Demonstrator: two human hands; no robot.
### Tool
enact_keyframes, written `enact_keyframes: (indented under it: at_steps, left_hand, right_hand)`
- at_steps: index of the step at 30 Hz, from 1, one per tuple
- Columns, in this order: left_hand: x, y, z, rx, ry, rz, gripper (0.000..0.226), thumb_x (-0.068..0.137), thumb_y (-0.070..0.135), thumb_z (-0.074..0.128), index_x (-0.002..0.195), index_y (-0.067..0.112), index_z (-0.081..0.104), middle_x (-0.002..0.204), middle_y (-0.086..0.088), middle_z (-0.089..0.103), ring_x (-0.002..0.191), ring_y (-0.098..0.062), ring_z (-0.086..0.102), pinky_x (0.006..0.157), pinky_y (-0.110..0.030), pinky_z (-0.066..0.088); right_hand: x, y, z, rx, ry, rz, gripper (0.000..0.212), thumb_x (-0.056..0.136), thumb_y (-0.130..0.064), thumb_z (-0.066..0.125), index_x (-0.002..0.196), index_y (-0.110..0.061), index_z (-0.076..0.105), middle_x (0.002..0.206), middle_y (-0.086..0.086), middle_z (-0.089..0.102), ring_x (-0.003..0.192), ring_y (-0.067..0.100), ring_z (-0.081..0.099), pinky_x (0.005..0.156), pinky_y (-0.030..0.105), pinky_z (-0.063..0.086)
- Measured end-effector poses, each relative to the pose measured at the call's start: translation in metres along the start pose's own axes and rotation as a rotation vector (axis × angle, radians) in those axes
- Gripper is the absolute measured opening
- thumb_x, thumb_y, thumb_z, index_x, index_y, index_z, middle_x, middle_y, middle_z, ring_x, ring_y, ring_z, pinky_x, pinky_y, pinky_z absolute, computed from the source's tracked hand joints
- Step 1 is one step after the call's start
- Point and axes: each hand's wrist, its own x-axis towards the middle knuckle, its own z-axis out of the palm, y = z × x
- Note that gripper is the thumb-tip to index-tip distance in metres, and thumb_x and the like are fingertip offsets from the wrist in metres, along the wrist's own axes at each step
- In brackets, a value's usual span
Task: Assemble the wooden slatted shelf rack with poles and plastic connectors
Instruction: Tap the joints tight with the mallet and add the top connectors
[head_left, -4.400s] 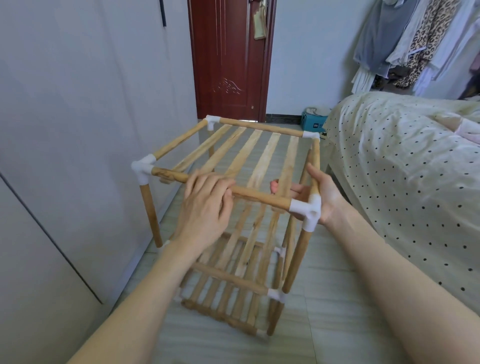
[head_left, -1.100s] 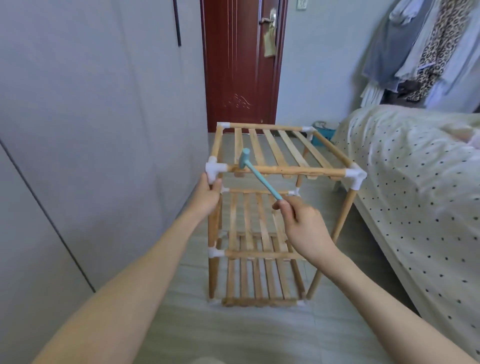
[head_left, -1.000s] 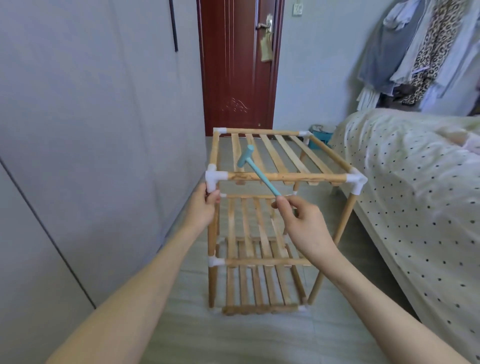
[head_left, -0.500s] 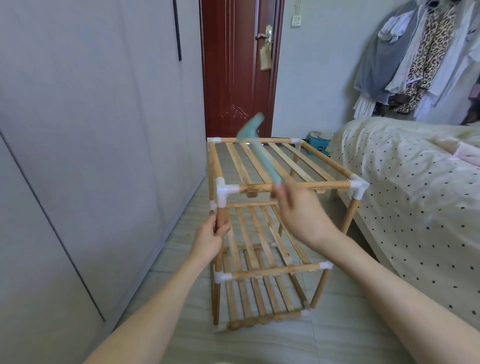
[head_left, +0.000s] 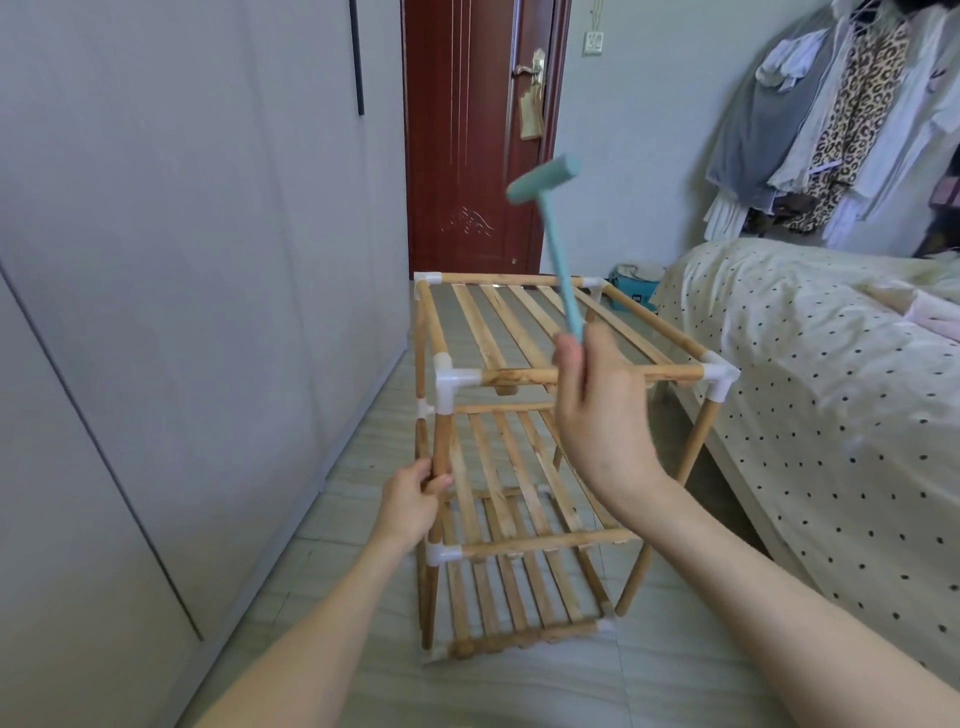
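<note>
The wooden slatted shelf rack (head_left: 498, 332) stands upright on the floor with three slatted tiers joined by white plastic connectors (head_left: 448, 382). My left hand (head_left: 410, 501) grips the near left pole between the top and middle tiers. My right hand (head_left: 597, 410) holds the handle of a small teal plastic hammer (head_left: 550, 208), raised above the top tier with its head pointing up and left. The near right connector (head_left: 719, 376) sits on its pole beside the bed.
Grey wardrobe doors (head_left: 182, 260) run along the left. A dark red door (head_left: 478, 135) closes the far end. A bed with a dotted cover (head_left: 810, 395) is close on the right, clothes (head_left: 831, 114) hang behind it, and a blue box (head_left: 636, 291) stands by the door.
The rack has been stood upright. My right hand has swung the teal hammer up from near the top front pole. My left hand has slid down from the corner connector to the pole.
</note>
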Motion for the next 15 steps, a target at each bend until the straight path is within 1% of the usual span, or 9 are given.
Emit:
enact_keyframes:
  at_steps: [2, 3, 4, 7, 8, 10, 11, 12, 15]
  left_hand:
    - [-0.002, 0.000, 0.001, 0.001, 0.018, -0.007, 0.014, 0.093, 0.011, 0.056, 0.087, 0.023, 0.060, 0.091, 0.000, 0.066, 0.093, -0.017, 0.062, 0.083, -0.028, 0.046]
    - [-0.003, 0.000, 0.002, 0.009, 0.020, -0.007, 0.013, 0.093, 0.011, 0.055, 0.088, 0.021, 0.061, 0.093, -0.002, 0.066, 0.094, -0.018, 0.062, 0.084, -0.029, 0.046]
    - [-0.003, 0.000, 0.001, 0.020, 0.013, -0.004, 0.011, 0.093, 0.011, 0.056, 0.089, 0.021, 0.061, 0.093, -0.003, 0.067, 0.094, -0.018, 0.062, 0.084, -0.029, 0.046]
    - [-0.002, -0.001, 0.001, 0.029, 0.008, 0.009, 0.010, 0.093, 0.013, 0.056, 0.089, 0.020, 0.061, 0.093, -0.002, 0.067, 0.094, -0.017, 0.062, 0.082, -0.027, 0.045]
    - [-0.003, 0.000, 0.000, 0.025, 0.011, 0.010, 0.011, 0.093, 0.013, 0.057, 0.089, 0.021, 0.061, 0.092, -0.001, 0.066, 0.094, -0.017, 0.061, 0.082, -0.027, 0.044]
    - [-0.005, 0.001, 0.000, 0.012, 0.013, 0.000, 0.014, 0.093, 0.012, 0.056, 0.088, 0.024, 0.060, 0.092, 0.001, 0.065, 0.095, -0.016, 0.061, 0.084, -0.027, 0.045]
    - [-0.005, 0.000, 0.000, 0.010, 0.011, -0.001, 0.015, 0.092, 0.012, 0.057, 0.087, 0.025, 0.060, 0.092, 0.001, 0.065, 0.095, -0.017, 0.061, 0.085, -0.028, 0.046]
    - [-0.004, 0.001, 0.000, 0.013, 0.007, 0.006, 0.015, 0.092, 0.011, 0.057, 0.086, 0.025, 0.060, 0.091, 0.001, 0.066, 0.095, -0.017, 0.061, 0.086, -0.029, 0.046]
    - [-0.002, -0.002, -0.003, 0.027, 0.004, 0.016, 0.013, 0.092, 0.011, 0.057, 0.088, 0.023, 0.061, 0.091, 0.002, 0.066, 0.095, -0.017, 0.062, 0.085, -0.028, 0.046]
  right_hand:
    - [-0.011, 0.000, 0.006, -0.285, -0.387, 0.064, 0.022, 0.100, -0.028, 0.035, 0.097, -0.012, 0.050, 0.074, 0.003, 0.060, 0.061, 0.013, 0.059, 0.054, 0.032, 0.051]
    - [-0.013, 0.003, 0.006, -0.314, -0.444, 0.081, 0.025, 0.101, -0.029, 0.034, 0.098, -0.011, 0.051, 0.078, 0.005, 0.061, 0.065, 0.019, 0.060, 0.058, 0.037, 0.052]
    - [-0.008, 0.008, 0.005, -0.314, -0.410, 0.105, 0.024, 0.100, -0.029, 0.035, 0.095, -0.012, 0.052, 0.075, 0.003, 0.059, 0.062, 0.016, 0.059, 0.056, 0.033, 0.050]
    - [0.000, 0.003, -0.001, -0.042, 0.017, 0.099, 0.020, 0.099, -0.026, 0.037, 0.088, -0.015, 0.050, 0.062, -0.007, 0.050, 0.047, 0.003, 0.051, 0.042, 0.015, 0.042]
    - [-0.002, -0.001, -0.001, -0.054, -0.034, 0.127, 0.022, 0.099, -0.026, 0.035, 0.091, -0.013, 0.050, 0.064, -0.005, 0.053, 0.051, 0.002, 0.054, 0.045, 0.016, 0.045]
    - [-0.017, 0.000, 0.005, -0.287, -0.444, 0.200, 0.025, 0.101, -0.026, 0.033, 0.099, -0.010, 0.052, 0.079, 0.004, 0.061, 0.067, 0.012, 0.061, 0.062, 0.031, 0.055]
    - [-0.020, 0.003, 0.005, -0.315, -0.512, 0.190, 0.026, 0.101, -0.028, 0.033, 0.099, -0.011, 0.053, 0.081, 0.005, 0.061, 0.068, 0.015, 0.060, 0.064, 0.033, 0.054]
    - [-0.014, 0.006, 0.001, -0.302, -0.496, 0.187, 0.026, 0.101, -0.029, 0.034, 0.095, -0.012, 0.053, 0.076, 0.002, 0.059, 0.061, 0.011, 0.056, 0.058, 0.028, 0.052]
    - [0.008, 0.001, -0.011, -0.113, 0.028, 0.082, 0.029, 0.097, -0.034, 0.031, 0.084, -0.014, 0.048, 0.060, -0.008, 0.048, 0.043, 0.004, 0.046, 0.040, 0.016, 0.038]
